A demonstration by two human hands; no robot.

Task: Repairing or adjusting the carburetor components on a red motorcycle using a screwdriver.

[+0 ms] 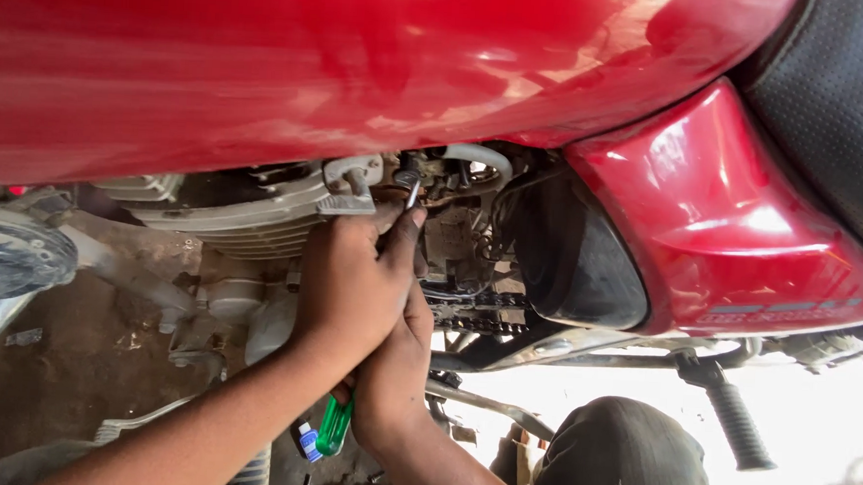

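Note:
A red motorcycle fuel tank (293, 58) fills the top of the head view, with the grey finned engine (246, 213) below it. My left hand (351, 283) reaches up under the tank, its fingertips steadying the metal shaft of a screwdriver near the carburettor (456, 239). My right hand (396, 364) sits just beneath it, wrapped around the screwdriver's green handle (333, 426), whose lower end pokes out below the palm. The screwdriver tip is hidden among engine parts.
A red side panel (737, 229) and black seat (842, 107) lie to the right. A black footpeg (732, 416) sticks out low right. A drive chain (472, 323) shows behind my hands. My knee (627, 459) is at the bottom. Dirt floor at left.

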